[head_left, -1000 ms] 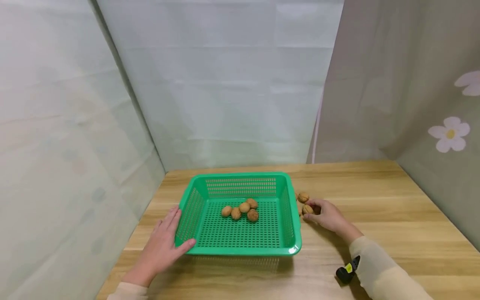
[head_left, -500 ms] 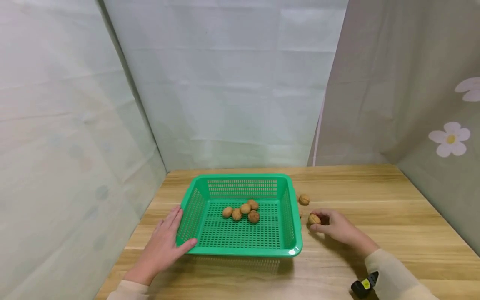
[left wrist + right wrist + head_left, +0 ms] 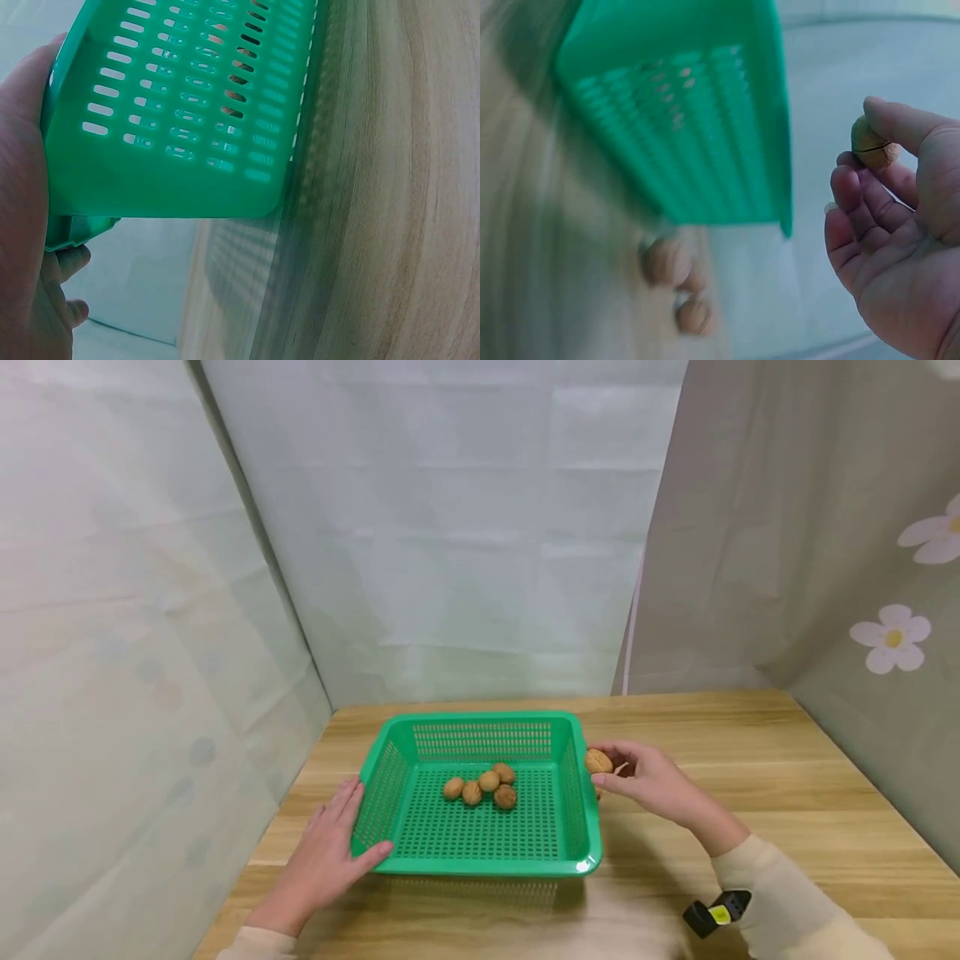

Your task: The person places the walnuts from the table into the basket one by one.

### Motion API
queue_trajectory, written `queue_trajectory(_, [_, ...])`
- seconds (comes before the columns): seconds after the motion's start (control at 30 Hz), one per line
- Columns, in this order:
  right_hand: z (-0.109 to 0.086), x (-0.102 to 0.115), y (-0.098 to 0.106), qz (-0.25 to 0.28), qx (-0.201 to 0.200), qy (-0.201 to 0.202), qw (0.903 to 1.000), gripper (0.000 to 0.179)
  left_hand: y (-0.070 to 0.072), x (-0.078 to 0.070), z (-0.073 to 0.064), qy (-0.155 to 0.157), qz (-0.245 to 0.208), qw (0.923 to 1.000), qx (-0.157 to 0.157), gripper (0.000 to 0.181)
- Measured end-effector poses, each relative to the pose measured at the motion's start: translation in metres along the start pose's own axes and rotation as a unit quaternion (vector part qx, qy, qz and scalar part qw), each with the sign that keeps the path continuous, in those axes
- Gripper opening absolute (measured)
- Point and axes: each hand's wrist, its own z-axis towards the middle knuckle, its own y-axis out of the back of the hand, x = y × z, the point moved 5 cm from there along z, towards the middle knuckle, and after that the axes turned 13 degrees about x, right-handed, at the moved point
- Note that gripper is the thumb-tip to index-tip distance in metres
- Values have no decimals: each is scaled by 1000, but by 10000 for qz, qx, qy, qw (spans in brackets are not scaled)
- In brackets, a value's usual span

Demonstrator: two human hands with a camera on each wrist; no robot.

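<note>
A green plastic basket (image 3: 487,866) with slotted walls stands on the table, several walnuts (image 3: 488,781) grouped on its floor. My left hand (image 3: 318,856) rests against the basket's left side, thumb on the near rim and fingers lying along the side rim. Between thumb and fingertips, my right hand (image 3: 660,785) pinches a walnut (image 3: 873,144). It is level with the basket's right rim in the head view, just outside it. In the right wrist view, loose walnuts (image 3: 667,262) lie on the table beside the basket; the basket wall mostly hides them from the head view.
The wooden table (image 3: 750,752) extends to the right of the basket and in front of it. Pale cloth hangs behind and to the left, and a grey cloth with white flowers (image 3: 891,638) hangs at the right. A black strap device (image 3: 716,914) sits on the right wrist.
My right hand has drawn a walnut away from the others, toward me and to the right, then brought it up and left to the basket's right rim. The left hand has stayed put.
</note>
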Motion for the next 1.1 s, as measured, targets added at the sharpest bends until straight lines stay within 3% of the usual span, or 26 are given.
queue_trajectory(0.23, [29, 24, -13, -229, 504, 425, 9976, 42, 1, -1, -1, 10, 8, 10000, -57, 93])
queue_trajectory(0.37, [43, 49, -23, -402, 712, 417, 9958, 42, 1, -1, -1, 17, -19, 10000, -50, 94])
queue_trajectory(0.5, [57, 60, -34, -327, 986, 423, 9937, 39, 1, -2, -2, 11, -52, 10000, -56, 94])
queue_trajectory(0.83, [91, 30, -65, -259, 1317, 392, 9902, 40, 3, -3, -1, -17, 24, 9999, -120, 93])
queue_trajectory(1.1, [99, 8, -84, -10, 1487, -73, 9889, 36, 2, -3, -3, 4, -46, 9999, -102, 94])
